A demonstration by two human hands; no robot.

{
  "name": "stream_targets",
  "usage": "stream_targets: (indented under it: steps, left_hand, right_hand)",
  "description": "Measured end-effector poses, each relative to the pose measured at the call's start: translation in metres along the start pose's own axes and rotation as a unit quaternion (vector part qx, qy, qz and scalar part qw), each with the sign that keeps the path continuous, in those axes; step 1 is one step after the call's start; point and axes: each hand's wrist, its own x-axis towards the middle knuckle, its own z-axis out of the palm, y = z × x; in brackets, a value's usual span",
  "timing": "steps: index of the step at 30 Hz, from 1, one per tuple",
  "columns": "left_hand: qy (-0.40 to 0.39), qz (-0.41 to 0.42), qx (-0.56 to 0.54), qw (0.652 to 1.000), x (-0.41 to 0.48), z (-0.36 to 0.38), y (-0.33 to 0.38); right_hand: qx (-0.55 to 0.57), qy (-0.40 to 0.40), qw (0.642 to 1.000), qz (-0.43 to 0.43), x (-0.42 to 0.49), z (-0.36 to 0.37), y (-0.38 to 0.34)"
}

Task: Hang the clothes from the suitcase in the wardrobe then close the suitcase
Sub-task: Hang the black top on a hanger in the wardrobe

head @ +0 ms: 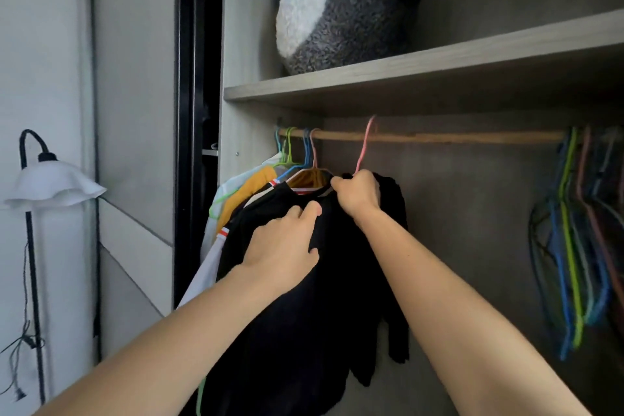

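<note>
A black garment point(324, 297) hangs on a pink hanger point(365, 145) whose hook sits over the wooden wardrobe rail point(456, 137). My right hand point(358, 194) is closed around the hanger's neck and the garment's collar. Lower and to the left, my left hand point(287, 243) lies on the garment's shoulder and pinches the black fabric. Left of it on the rail hang several clothes point(236, 199), yellow, white and black, on blue, green and pink hangers. The suitcase is out of view.
A bunch of empty coloured hangers point(574, 240) hangs at the rail's right end. A grey and white plush toy point(341, 7) lies on the shelf point(422, 71) above. A white floor lamp point(50, 186) stands at the left by the wall.
</note>
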Motion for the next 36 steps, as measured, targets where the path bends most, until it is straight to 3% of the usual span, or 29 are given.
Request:
stream_targets:
  steps: [5,9,15,19,21,22,25,27,28,29,31,33,36]
  left_hand:
    - [0.007,-0.006,0.099,0.995,0.036,0.026,-0.01]
    - [-0.01,-0.005,0.1,0.995,0.063,0.043,-0.018]
    - [-0.013,-0.053,-0.019,0.998,0.071,0.077,-0.034]
    - [0.048,-0.124,-0.163,0.978,0.061,0.093,-0.04]
    - [0.018,-0.201,-0.279,0.939,0.067,0.093,-0.05]
    - [-0.014,-0.23,-0.358,0.905,0.07,0.09,-0.057]
    - [-0.068,-0.298,-0.579,0.756,0.069,0.087,-0.069]
    - [-0.032,-0.348,-0.618,0.704,0.064,0.093,-0.079]
    - [-0.006,-0.373,-0.606,0.703,0.062,0.097,-0.083]
    - [0.024,-0.392,-0.567,0.724,0.062,0.104,-0.09]
    - [0.098,-0.393,-0.456,0.793,0.059,0.112,-0.097]
    - [0.168,-0.348,-0.393,0.834,0.054,0.111,-0.094]
    - [0.195,-0.231,-0.318,0.898,0.042,0.111,-0.08]
  right_hand:
    - [-0.014,0.001,1.0,0.003,0.054,0.011,-0.006]
    - [-0.022,-0.005,1.0,0.016,0.087,0.017,-0.003]
    - [-0.025,-0.03,0.998,0.042,0.111,0.039,0.03]
    - [-0.013,-0.037,0.998,0.04,0.105,0.052,0.048]
    - [-0.019,-0.05,0.998,0.034,0.108,0.056,0.047]
    - [-0.021,-0.054,0.998,0.029,0.111,0.058,0.045]
    - [-0.004,-0.067,0.998,0.018,0.126,0.066,0.04]
    - [0.011,-0.087,0.996,0.015,0.13,0.075,0.036]
    - [0.002,-0.093,0.996,0.01,0.132,0.079,0.037]
    - [-0.013,-0.098,0.995,0.009,0.132,0.083,0.039]
    - [-0.041,-0.104,0.994,0.013,0.13,0.087,0.043]
    - [-0.051,-0.101,0.993,0.023,0.129,0.085,0.046]
    - [-0.062,-0.112,0.992,0.017,0.135,0.085,0.053]
